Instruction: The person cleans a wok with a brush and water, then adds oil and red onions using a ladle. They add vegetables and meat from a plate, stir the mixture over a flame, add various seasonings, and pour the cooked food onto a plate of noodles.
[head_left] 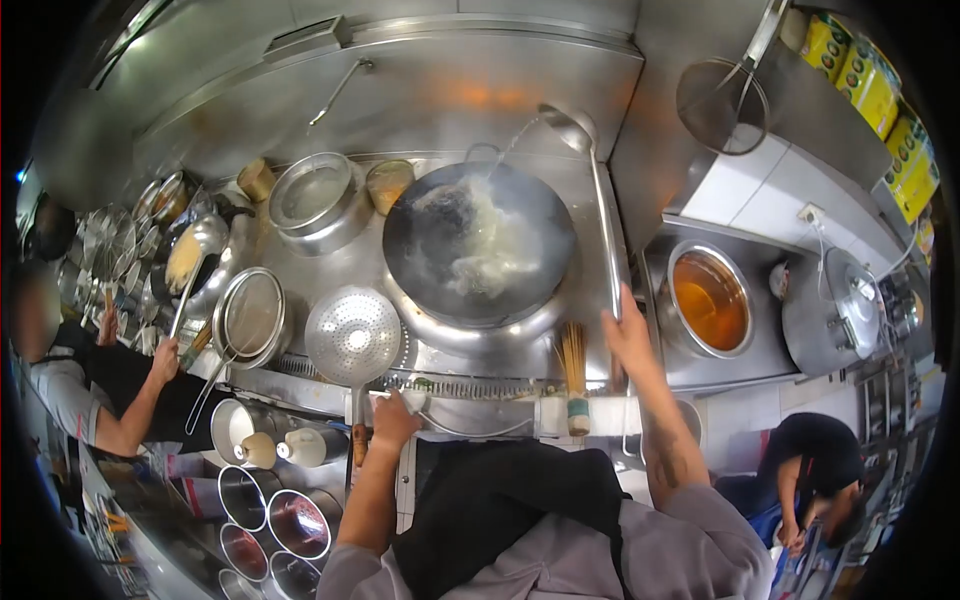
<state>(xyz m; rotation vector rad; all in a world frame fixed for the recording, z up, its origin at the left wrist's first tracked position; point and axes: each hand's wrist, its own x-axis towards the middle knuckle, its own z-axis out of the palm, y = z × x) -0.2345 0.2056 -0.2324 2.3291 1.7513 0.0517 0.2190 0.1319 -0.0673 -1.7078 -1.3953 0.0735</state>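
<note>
A long-handled metal ladle [570,128] is gripped near the end of its handle by my right hand [630,338]. Its bowl tips above the far right rim of a large dark wok [420,240], and a thin stream of liquid falls from it. Pale, frothy liquid [492,245] and steam are in the wok. My left hand [394,420] is closed at the wok's near left side, beside the wooden-ended handle of a perforated strainer [353,335]; what it grips is too small to name. A bamboo brush [573,375] stands between my hands.
A pot of orange-brown liquid [710,302] stands right of the wok. Left are a sieve on a pot [312,195] and another sieve [255,318]. A person [130,400] holds a pan-like utensil at far left; another person [810,465] bends at lower right.
</note>
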